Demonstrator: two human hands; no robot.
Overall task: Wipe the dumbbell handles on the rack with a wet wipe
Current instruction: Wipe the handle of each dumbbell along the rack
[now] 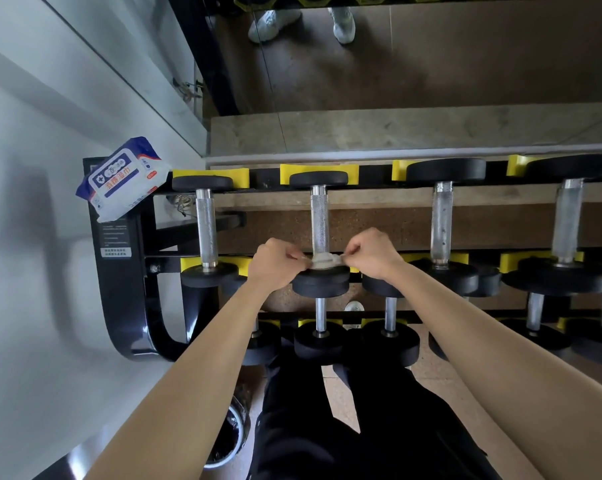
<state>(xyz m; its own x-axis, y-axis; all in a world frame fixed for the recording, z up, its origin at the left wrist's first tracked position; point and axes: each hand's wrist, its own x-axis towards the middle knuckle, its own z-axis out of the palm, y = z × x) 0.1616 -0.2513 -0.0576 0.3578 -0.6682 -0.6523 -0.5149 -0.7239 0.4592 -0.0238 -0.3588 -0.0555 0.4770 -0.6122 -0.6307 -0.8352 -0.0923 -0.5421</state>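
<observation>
Fingers point(354, 250) of both hands are curled, each set pinching one end of the wet wipe point(323, 261). The left hand point(275, 263) has the left end, the right hand point(374, 255) the right end.

The wipe is drawn as a narrow band across the near end of a knurled dumbbell handle point(319, 220), just above the front weight head point(321, 277). Cannot tell if it passes fully round the bar.

The dumbbell is second from the left on the top tier of the rack point(119, 271), lying front to back.

Judgement: this handle is the one in hand, with most of its length toward the far head yet to be covered.

Risks:
- The knurling may snag and tear a thin wipe pulled taut between two pinches.
- A bunched band touches little metal, so strips of the bar could be missed.
- An uneven pull could slip one end out of its pinch.
- The dumbbell may roll in its cradle if dragged sideways.

The wipe pack point(124, 178) sits on the rack's left corner, overhanging the edge; a knock could tip it off
</observation>
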